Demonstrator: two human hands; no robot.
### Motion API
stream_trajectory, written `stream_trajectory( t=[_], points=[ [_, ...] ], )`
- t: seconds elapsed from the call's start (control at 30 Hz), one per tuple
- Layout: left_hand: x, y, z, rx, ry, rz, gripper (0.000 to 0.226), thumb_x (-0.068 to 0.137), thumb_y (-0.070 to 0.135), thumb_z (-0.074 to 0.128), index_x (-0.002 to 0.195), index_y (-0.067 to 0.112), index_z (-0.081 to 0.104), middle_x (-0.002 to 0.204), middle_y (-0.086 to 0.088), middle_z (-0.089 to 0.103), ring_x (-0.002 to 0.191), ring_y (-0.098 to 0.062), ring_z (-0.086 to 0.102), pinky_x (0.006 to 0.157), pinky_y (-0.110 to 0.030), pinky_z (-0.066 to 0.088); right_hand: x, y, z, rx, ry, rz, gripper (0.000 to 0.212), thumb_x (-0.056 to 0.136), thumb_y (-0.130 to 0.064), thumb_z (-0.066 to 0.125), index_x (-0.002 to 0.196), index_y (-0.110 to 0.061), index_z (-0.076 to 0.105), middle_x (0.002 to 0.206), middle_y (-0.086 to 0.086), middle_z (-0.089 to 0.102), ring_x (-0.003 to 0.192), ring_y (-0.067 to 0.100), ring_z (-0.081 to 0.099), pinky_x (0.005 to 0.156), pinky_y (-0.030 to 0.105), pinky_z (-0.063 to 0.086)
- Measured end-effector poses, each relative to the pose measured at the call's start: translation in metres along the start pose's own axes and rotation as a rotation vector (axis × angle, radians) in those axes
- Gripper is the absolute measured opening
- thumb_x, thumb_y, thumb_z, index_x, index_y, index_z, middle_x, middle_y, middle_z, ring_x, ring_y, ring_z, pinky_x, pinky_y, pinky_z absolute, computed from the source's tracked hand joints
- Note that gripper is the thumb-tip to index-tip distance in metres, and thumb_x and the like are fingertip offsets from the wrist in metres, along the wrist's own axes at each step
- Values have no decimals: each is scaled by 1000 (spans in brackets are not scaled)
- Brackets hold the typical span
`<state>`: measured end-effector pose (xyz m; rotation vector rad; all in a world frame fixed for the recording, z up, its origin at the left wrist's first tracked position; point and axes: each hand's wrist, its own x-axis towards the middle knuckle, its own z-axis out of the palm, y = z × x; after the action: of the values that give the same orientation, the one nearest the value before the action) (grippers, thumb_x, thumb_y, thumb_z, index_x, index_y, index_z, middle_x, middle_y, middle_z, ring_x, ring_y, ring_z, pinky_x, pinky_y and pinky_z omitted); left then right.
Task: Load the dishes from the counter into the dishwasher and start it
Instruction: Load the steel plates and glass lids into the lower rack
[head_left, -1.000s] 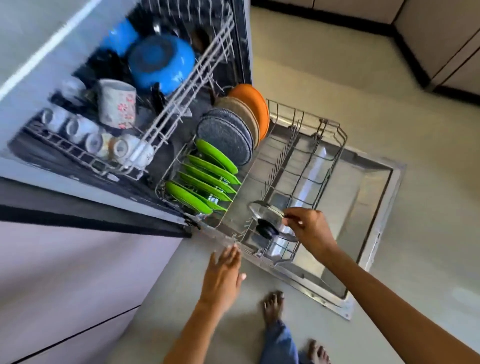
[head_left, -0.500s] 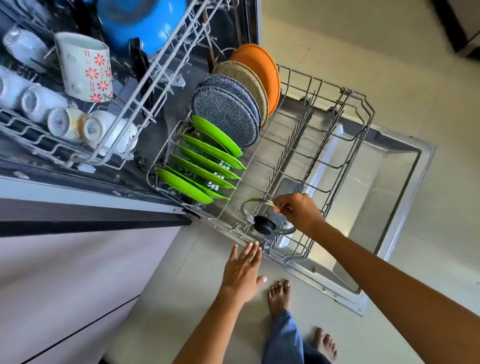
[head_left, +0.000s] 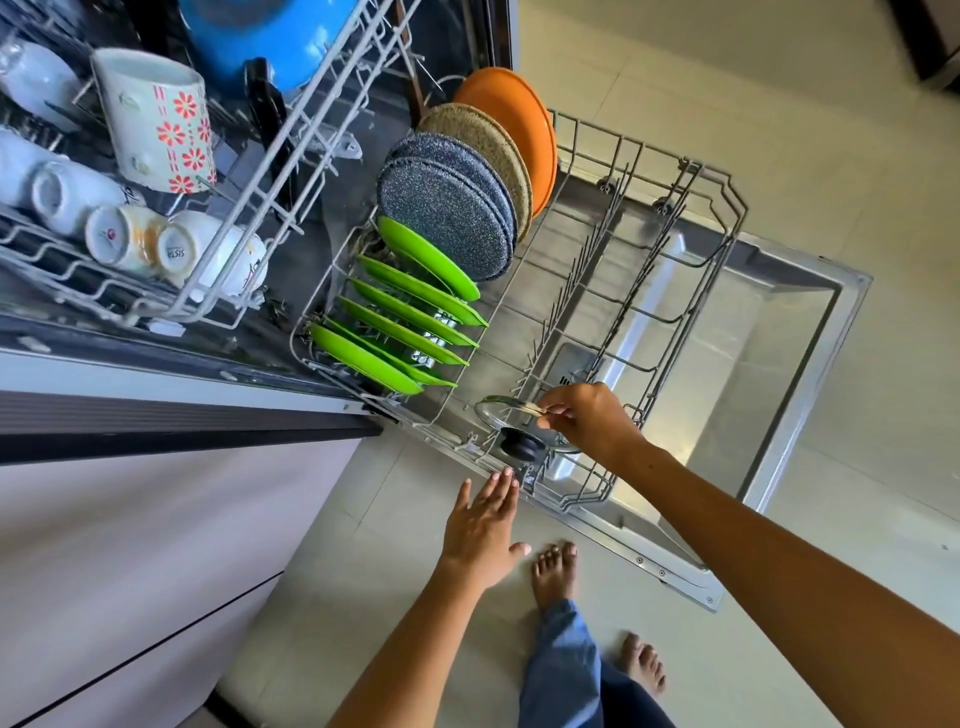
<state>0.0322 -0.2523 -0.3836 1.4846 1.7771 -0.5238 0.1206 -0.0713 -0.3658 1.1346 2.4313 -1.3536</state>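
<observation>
Dishwasher racks fill most of the view, both pulled out over the open door (head_left: 810, 332). The lower rack (head_left: 691, 218) sits at the centre; the upper rack (head_left: 291, 171) runs off toward 10 o'clock.

At the near corner of the lower rack, around 6 o'clock from its centre, a glass lid (head_left: 511, 415) with a black knob (head_left: 521, 446) stands tilted among the tines. The right hand (head_left: 589, 423) pinches the lid's rim between thumb and fingertips, its forearm entering from 4 o'clock. The left hand (head_left: 483, 530) is open and empty, fingers spread flat, with the fingertips right at the rack's front edge just below the knob; whether they touch the wire cannot be told.

At 9 o'clock from the lid, a row of green plates (head_left: 410, 312) stands on edge in the lower rack. Beyond them toward 11 o'clock stand speckled grey plates (head_left: 447, 218), then a speckled tan plate (head_left: 493, 150), then an orange plate (head_left: 514, 119). The right half of this rack holds only bare tines.

In the upper rack, a white mug with red flowers (head_left: 156, 119) stands mouth-up, small white cups (head_left: 130, 239) lie on their sides, and a blue bowl (head_left: 270, 36) sits at 12 o'clock from them.

Bare feet (head_left: 556, 571) stand on the pale floor at 6 o'clock, beside grey cabinet fronts (head_left: 145, 561).
</observation>
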Motion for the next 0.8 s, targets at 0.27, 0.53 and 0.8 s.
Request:
stream_trajectory(
  t=[0.27, 0.53, 0.8],
  points=[
    [0, 2, 0, -11, -15, -21, 86, 94, 54, 40, 150, 11, -9, 157, -6, -17, 145, -17, -13, 112, -42, -15, -7, 1, 11, -112, -49, -24, 24, 92, -13, 57, 115, -12, 63, 108, 7, 68, 96, 22, 64, 88, 35, 52],
    [-1, 5, 0, -28, -34, -40, 89, 93, 57, 40, 150, 11, -11, 156, -6, -20, 144, -17, -16, 113, -43, -13, -1, -2, 11, -71, -14, -31, 26, 87, -13, 65, 113, -10, 66, 107, 6, 70, 93, 19, 67, 89, 35, 53],
    [0, 6, -1, -23, -45, -46, 88, 93, 58, 39, 150, 11, -11, 156, -6, -19, 144, -17, -16, 113, -44, -14, -17, -8, 25, -137, -45, 5, 27, 91, -20, 59, 118, -18, 63, 108, 4, 69, 94, 19, 66, 88, 29, 51]
  ],
)
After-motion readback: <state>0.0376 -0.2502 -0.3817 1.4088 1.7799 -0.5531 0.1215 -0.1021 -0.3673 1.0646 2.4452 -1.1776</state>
